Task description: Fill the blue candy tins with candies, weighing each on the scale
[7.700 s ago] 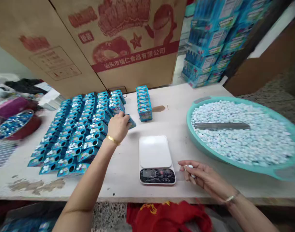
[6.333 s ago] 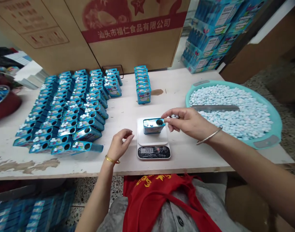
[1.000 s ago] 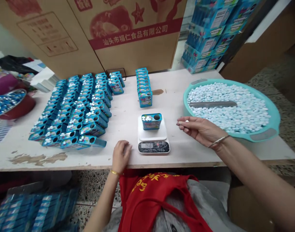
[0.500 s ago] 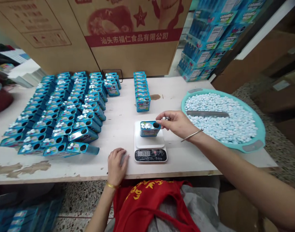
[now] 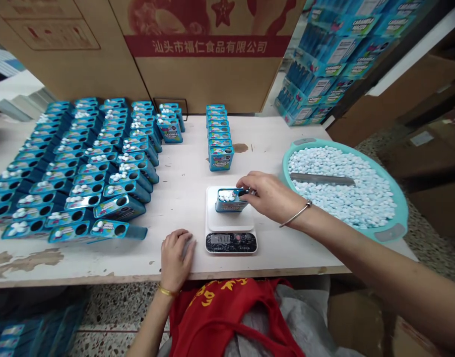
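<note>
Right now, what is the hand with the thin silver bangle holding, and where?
The right hand has its fingertips pinched at the round hole of the blue tin on the white kitchen scale; whatever they pinch is hidden, so the hold cannot be told.

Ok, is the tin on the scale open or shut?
Open: the tin shows white mints in its top, by the right hand.

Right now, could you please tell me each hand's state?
Left hand: loosely curled on the table, apparently empty.
Right hand: pinched shut at the opening of the blue mint tin; any contents hidden.
</note>
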Demonstrator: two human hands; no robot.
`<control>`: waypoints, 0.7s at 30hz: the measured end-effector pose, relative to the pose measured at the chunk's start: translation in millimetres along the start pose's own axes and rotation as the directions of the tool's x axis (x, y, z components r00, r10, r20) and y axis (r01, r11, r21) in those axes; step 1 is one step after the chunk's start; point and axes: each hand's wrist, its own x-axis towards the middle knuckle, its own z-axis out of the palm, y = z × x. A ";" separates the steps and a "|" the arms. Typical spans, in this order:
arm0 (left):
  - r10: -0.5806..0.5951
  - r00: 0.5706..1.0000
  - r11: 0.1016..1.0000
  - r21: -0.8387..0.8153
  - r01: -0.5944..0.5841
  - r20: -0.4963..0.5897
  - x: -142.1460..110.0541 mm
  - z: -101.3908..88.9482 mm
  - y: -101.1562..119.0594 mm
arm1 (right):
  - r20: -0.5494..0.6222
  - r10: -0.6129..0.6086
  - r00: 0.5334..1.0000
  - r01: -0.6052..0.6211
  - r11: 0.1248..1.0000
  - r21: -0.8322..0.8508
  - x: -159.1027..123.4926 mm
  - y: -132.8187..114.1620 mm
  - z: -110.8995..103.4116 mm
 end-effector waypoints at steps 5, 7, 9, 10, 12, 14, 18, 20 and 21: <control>-0.016 1.000 1.000 -0.003 0.016 0.010 -0.2 0.4 2.1 | -0.061 0.002 0.998 0.005 0.994 0.106 -1.0 -5.1 4.0; -0.020 1.000 1.000 -0.003 0.020 0.016 -0.5 0.4 2.9 | -0.134 -0.019 0.991 0.044 0.982 0.182 -3.7 -8.1 2.7; -0.020 1.000 1.000 -0.004 0.020 0.019 -1.0 0.4 3.6 | -0.240 -0.036 0.970 0.091 0.970 0.224 -9.3 -6.8 -2.3; -0.020 1.000 1.000 -0.004 0.020 0.018 -1.3 0.3 3.8 | -0.291 -0.033 0.956 0.101 0.969 0.223 -13.8 -2.7 -6.0; -0.018 1.000 1.000 -0.003 0.018 0.014 -1.7 0.2 4.0 | -0.370 0.010 0.929 0.068 0.978 0.196 -26.9 15.2 -14.8; -0.017 1.000 1.000 -0.001 0.017 0.008 -1.6 0.6 3.9 | -0.421 0.109 0.901 -0.041 0.985 0.166 -45.7 46.0 -23.1; -0.015 1.000 1.000 0.007 0.015 0.001 0.1 1.5 3.1 | -0.390 0.416 0.821 -0.454 0.891 -0.005 -90.1 121.7 -29.5; -0.004 1.000 1.000 -0.016 0.004 -0.015 -0.6 1.2 3.4 | -0.293 0.509 0.810 -0.551 0.831 -0.078 -107.3 149.3 -27.0; 0.009 0.999 0.999 -0.036 -0.010 -0.038 -2.0 0.7 4.1 | -0.261 0.513 0.817 -0.552 0.828 -0.101 -113.2 158.4 -24.7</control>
